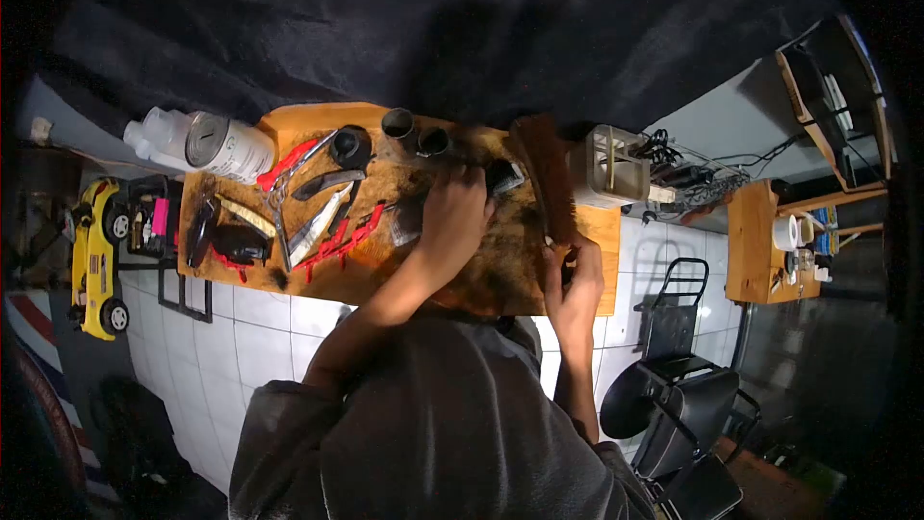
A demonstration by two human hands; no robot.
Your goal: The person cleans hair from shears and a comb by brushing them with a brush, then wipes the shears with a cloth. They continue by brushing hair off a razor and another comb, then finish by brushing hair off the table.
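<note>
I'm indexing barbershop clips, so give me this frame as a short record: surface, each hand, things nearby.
surface: wooden shelf, strewn with cut hair
left hand: left hand is over the shelf, fingers bent beside a dark clipper; contact unclear
right hand: right hand is at the shelf's front edge with fingers curled; too dark to tell whether it holds anything
nearby: red-handled scissors, metal tin, yellow toy car, black chair

Left grip (pixel 452 217) stretched forward, knuckles up — right grip (pixel 576 279) closed, nearer the body.
</note>
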